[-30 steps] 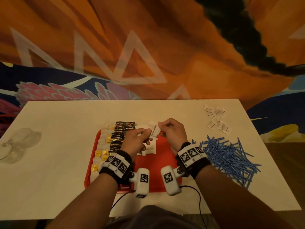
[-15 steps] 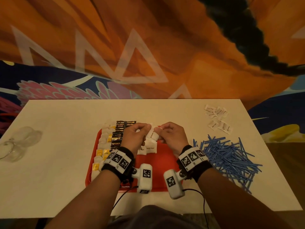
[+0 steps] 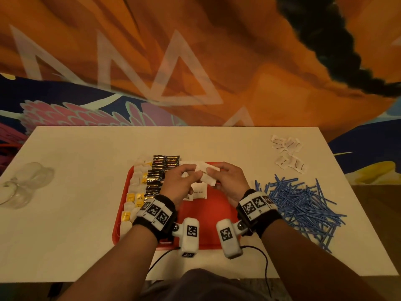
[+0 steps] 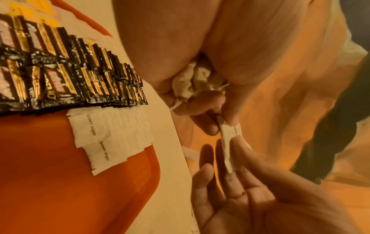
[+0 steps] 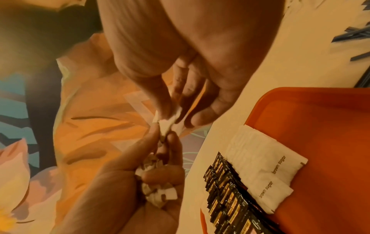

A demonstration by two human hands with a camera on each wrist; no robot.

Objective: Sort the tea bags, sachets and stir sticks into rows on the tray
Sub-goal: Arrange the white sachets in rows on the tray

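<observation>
both hands (image 3: 184,181) pinching white sachet (image 3: 208,178), over tray (image 3: 208,218)

Both forearms bare, no sleeves. Black wristband (image 3: 155,213) on the left, a second band (image 3: 258,210) on the right, each with white square-code tags. White camera pod (image 3: 189,235) beside the wristband, coded; second pod (image 3: 229,237) alike. Thin black cable (image 3: 263,260) off the pods.
</observation>
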